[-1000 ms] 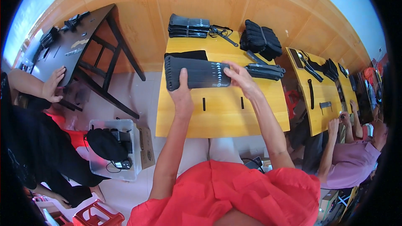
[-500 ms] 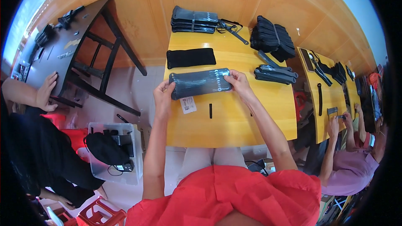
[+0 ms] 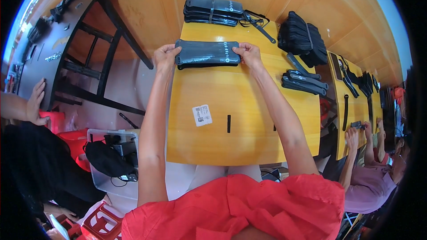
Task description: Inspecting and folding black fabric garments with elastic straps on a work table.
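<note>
A flat, dark grey rectangular pack with a glossy surface and pale print at its right end is stretched level between my hands. My left hand pinches its left end, and my right hand pinches the right one. Directly beneath it lies a black fabric pad on the yellow table, mostly covered; whether the two touch, I cannot tell. Nearer to me are a white printed label and a short black strip on the tabletop.
At the back stand a banded stack of similar packs and a banded black bundle. Several dark straps lie on the right. A clear bin is on the floor at left. People work on both sides; one person's hand touches the dark table.
Both hands have carried the grey pack away from me, over the black pad. The white label, partly covered before, now shows whole. The view has shifted slightly.
</note>
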Motion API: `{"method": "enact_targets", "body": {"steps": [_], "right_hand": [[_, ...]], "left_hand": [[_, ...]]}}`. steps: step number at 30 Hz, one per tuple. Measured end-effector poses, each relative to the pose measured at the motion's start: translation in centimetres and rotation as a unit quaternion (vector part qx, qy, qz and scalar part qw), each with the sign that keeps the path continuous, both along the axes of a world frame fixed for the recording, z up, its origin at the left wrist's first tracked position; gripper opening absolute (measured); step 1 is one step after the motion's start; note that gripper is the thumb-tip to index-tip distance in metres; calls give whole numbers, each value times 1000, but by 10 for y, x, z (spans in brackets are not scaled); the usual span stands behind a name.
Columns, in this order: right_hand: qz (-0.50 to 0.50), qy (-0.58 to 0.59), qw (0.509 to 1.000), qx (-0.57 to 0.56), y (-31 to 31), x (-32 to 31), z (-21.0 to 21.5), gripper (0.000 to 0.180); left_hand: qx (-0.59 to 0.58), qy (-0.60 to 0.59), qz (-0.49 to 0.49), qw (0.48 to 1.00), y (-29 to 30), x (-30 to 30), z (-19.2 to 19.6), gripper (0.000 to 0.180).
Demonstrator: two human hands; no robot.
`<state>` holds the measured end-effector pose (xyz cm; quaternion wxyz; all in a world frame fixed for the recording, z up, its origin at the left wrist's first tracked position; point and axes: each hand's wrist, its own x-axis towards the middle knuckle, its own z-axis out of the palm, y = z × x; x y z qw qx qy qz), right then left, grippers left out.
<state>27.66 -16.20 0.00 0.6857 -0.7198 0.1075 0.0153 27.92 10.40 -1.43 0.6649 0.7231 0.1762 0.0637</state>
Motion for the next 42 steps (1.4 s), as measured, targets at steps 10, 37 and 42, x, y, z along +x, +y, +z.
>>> {"method": "enact_targets", "body": {"steps": [10,37,42], "right_hand": [[-8,-7,1000,-6,4,9,-23,16],[-23,-91,950,-296,2,4,-28,37],[6,-103,900,-423,15,10,-23,30]], "left_hand": [[33,-31,32,998,7,9,-29,20],[28,-33,29,999,7,16,-62,28],[87,-52,18,995,10,16,-60,29]]}}
